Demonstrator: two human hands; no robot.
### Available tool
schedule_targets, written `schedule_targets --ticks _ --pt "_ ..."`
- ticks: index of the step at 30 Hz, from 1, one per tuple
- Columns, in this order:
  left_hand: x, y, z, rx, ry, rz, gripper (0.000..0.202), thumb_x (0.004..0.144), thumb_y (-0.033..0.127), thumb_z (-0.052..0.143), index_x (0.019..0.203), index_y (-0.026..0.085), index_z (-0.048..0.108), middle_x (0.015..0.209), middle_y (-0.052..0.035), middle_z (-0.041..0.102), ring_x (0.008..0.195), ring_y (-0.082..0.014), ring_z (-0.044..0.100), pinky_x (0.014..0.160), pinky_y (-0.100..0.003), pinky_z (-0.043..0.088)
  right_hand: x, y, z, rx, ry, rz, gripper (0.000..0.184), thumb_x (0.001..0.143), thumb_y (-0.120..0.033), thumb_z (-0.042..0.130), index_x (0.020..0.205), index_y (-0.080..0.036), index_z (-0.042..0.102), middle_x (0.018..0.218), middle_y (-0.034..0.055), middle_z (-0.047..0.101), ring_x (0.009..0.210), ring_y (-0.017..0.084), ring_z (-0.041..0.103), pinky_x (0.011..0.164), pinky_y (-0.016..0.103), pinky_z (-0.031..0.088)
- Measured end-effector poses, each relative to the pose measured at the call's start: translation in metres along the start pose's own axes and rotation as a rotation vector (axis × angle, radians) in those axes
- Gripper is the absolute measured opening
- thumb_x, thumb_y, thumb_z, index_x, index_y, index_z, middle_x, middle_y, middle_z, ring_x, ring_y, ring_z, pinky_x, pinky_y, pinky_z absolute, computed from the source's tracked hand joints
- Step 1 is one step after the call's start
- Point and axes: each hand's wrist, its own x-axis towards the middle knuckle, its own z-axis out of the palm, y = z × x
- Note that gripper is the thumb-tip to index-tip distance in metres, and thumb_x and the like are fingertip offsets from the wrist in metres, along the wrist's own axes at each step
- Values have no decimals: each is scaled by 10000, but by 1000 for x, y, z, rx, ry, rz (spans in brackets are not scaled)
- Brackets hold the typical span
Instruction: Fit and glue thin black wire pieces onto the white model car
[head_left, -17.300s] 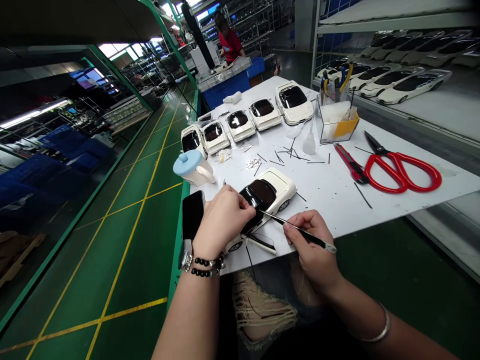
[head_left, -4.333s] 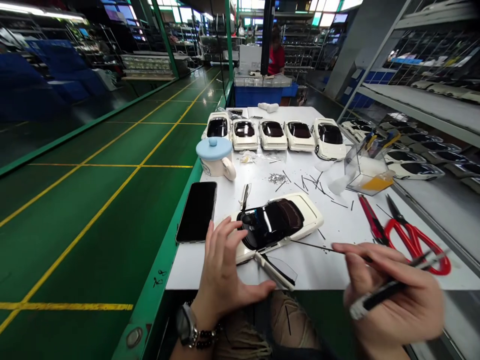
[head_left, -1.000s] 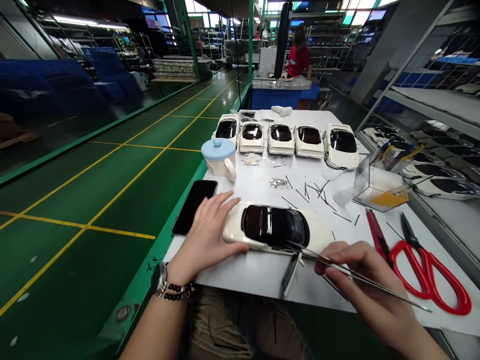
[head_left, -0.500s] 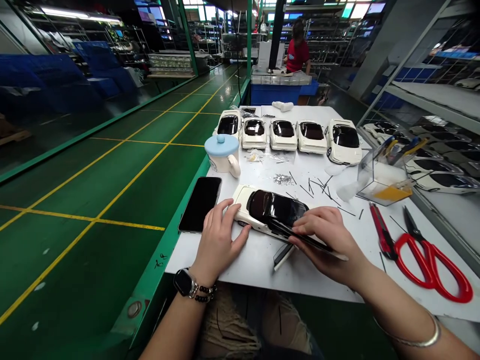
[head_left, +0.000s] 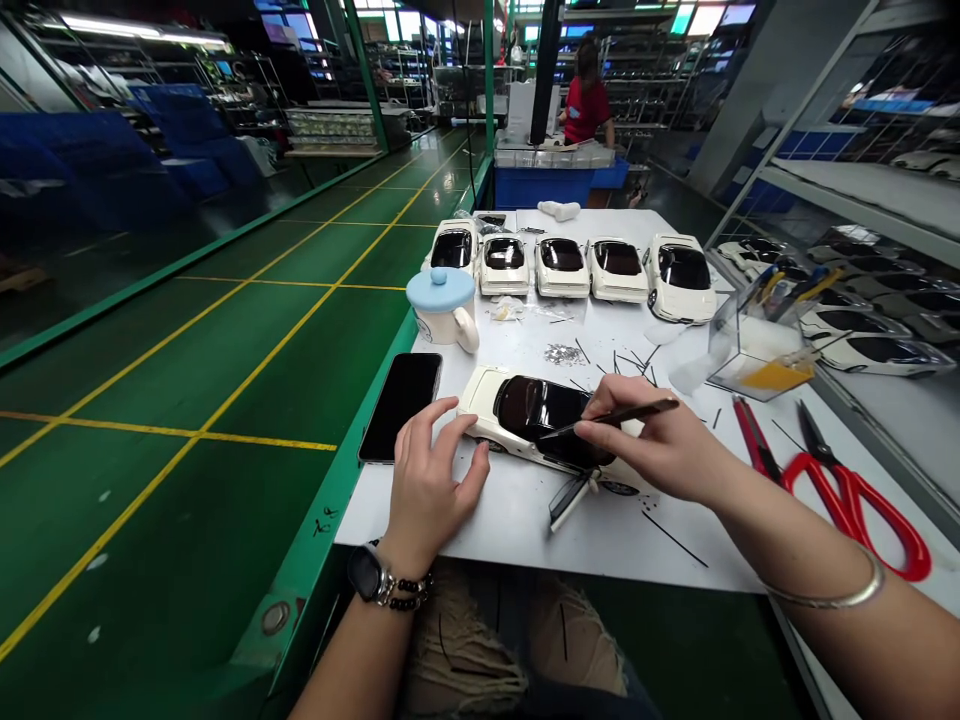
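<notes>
A white model car (head_left: 487, 392) with a black roof and dark windows sits on the white tabletop, its near door (head_left: 571, 500) swung out. My left hand (head_left: 431, 480) is curled at the car's left end, with fingertips on the body and the thumb by the wheel. Between the thumb and fingers of my right hand (head_left: 645, 435) is a dark, slender pair of tweezers (head_left: 651, 408), tip pointing left at the car's near window edge. The right hand covers part of the car's right end.
Several white model cars (head_left: 562, 268) line the back. A lidded mug (head_left: 442, 310) and phone (head_left: 401, 408) stand left. Red-handled scissors (head_left: 855, 500), a red cutter (head_left: 756, 440) and a clear tool box (head_left: 765, 345) are right. Black strips (head_left: 675, 538) lie scattered. A person (head_left: 587, 100) works behind.
My right hand has lifted off the near door side and turned, bringing the tweezers' tip left onto the window edge. My left hand has stayed at the car's left end, its thumb slightly drawn back.
</notes>
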Motion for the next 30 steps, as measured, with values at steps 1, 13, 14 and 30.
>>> schedule_targets --ticks 1,13,14,30 --pt "0 1 -1 1 24 0 251 854 181 577 1099 182 523 1192 -125 505 1113 -262 529 962 -465 465 3 2 0 81 -7 66 193 829 -319 586 694 -197 520 691 11 584 652 152 522 609 308 403" --pt "-3 19 0 -49 -34 65 199 845 164 566 1039 206 559 1202 -105 503 1125 -247 518 966 -446 455 1 24 7 617 -96 350 235 756 -309 679 674 -185 497 563 -30 532 547 105 490 531 242 393" --pt "-3 20 1 -52 -41 67 195 842 162 568 1031 208 565 1202 -103 508 1129 -249 517 967 -445 453 -1 24 6 631 -92 345 234 759 -304 681 674 -186 497 566 -29 533 549 105 493 532 241 394" --pt "9 36 21 -144 64 229 157 820 75 603 928 175 660 828 -44 668 812 -186 566 773 -379 448 -18 18 5 835 93 286 243 773 -291 710 681 -196 506 573 -33 513 545 89 469 529 222 367"
